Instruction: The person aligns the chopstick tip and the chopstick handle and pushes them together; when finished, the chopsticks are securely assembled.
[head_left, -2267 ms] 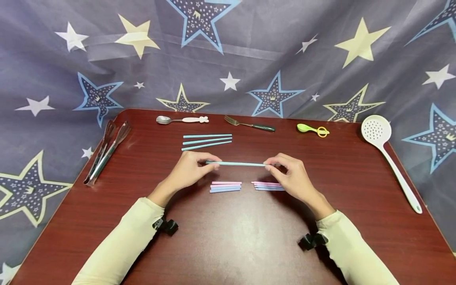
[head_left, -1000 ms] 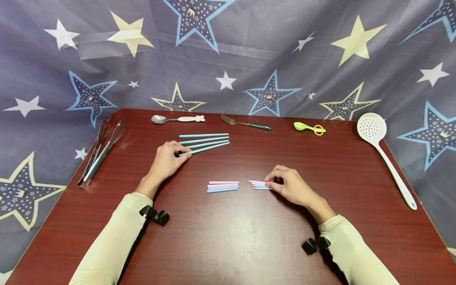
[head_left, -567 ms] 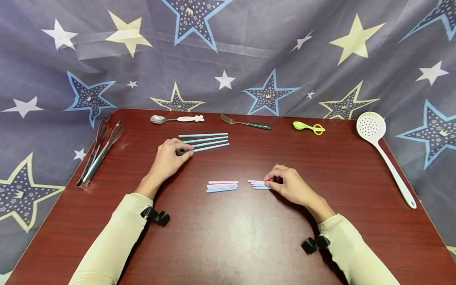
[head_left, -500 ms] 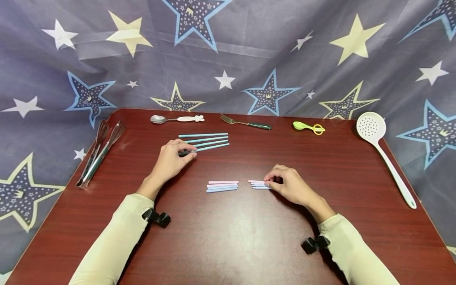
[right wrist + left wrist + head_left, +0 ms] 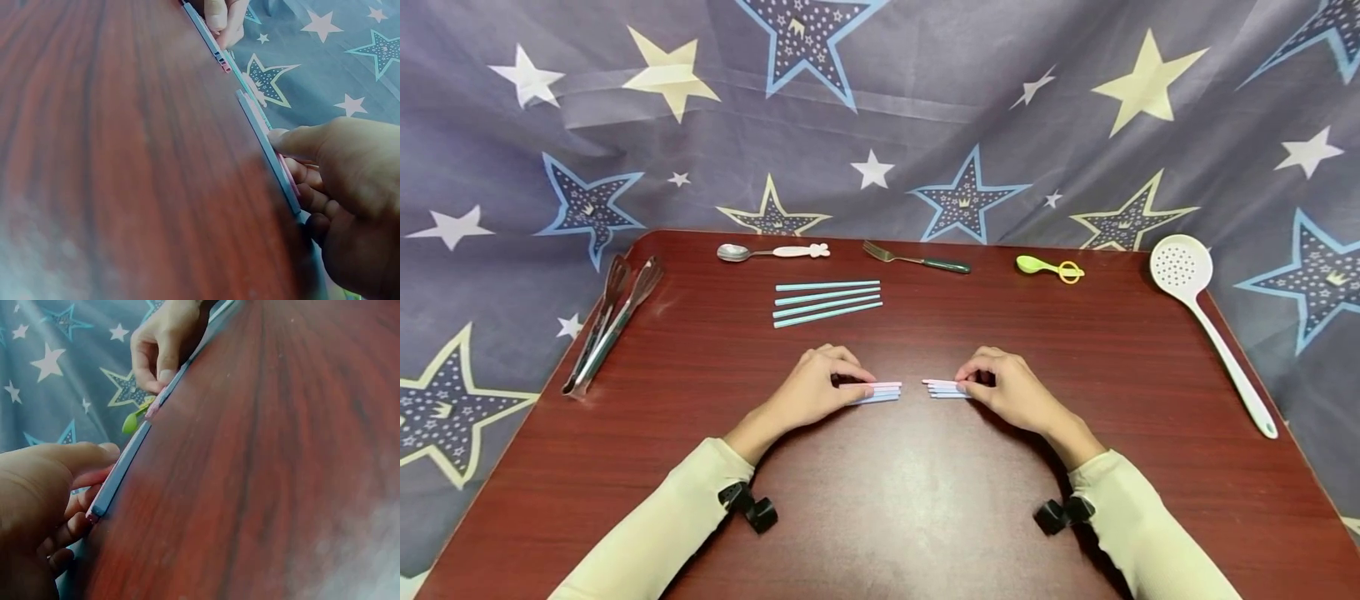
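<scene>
Short pink and blue sticks lie in two small groups, the left group (image 5: 887,395) and the right group (image 5: 942,389), end to end with a gap between. My left hand (image 5: 820,387) has thumb and fingertips about the pink sticks of the left group; in the left wrist view its thumb (image 5: 94,456) lies along their side. My right hand (image 5: 1011,387) pinches a pink stick of the right group, and its palm side (image 5: 356,162) fills the right wrist view's edge. Several longer light-blue sticks (image 5: 827,302) lie spread in a row behind, untouched.
Along the back edge lie a spoon with a white handle (image 5: 797,250), a fork (image 5: 917,258) and a small green spoon with a yellow ring (image 5: 1051,269). Metal tongs (image 5: 613,325) are at the left, a white skimmer (image 5: 1217,333) at the right. A star-patterned cloth (image 5: 880,108) hangs behind.
Both hands held a long light-blue stick; my left hand laid it beside the others, let go and came nearer to the left short group. My right hand moved to the right group and stayed.
</scene>
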A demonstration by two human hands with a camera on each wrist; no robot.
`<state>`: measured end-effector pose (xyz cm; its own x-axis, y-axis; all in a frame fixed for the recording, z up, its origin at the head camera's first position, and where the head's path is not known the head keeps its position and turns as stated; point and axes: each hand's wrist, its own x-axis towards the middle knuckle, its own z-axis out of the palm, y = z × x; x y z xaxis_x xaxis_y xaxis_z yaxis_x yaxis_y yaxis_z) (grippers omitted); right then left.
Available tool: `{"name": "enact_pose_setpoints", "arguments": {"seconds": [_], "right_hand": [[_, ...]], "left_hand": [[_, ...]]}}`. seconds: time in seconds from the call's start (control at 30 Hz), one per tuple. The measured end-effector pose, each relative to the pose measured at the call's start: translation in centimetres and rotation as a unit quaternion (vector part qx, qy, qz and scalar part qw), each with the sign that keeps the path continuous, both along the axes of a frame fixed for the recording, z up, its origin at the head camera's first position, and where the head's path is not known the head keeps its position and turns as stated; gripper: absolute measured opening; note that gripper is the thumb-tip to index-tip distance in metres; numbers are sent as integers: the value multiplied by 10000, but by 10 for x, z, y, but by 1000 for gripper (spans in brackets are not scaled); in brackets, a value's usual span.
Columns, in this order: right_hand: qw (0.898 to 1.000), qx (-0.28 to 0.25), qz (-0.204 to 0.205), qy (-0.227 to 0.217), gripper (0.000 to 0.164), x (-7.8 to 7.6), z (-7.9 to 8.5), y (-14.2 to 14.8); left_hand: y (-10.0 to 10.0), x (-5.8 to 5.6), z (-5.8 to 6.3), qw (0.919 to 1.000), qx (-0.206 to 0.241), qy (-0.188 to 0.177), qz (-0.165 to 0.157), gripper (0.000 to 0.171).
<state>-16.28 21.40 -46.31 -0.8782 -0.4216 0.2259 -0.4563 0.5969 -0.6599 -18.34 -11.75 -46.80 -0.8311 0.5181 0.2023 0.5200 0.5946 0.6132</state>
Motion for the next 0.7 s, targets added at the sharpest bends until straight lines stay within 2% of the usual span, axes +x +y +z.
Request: {"name": "enact_pose_setpoints", "arguments": {"seconds": [0.27,0.43,0.57,0.7], "right_hand": [[9999,-31,-57,117,6,0,-5,0],[9998,-78,-8,199,5,0,-3,-1],[9991,-2,48,423,4,0,-2,0],[9975,59,23,699,7,-1,-2,2]], "left_hand": [[3,0,-1,9997,201,-140,51,9],[3,0,-1,9983,496,-253,181,6],[5,-1,0,9975,592,-290,243,3],[5,-2,2,9978,476,-333,317,3]]}}
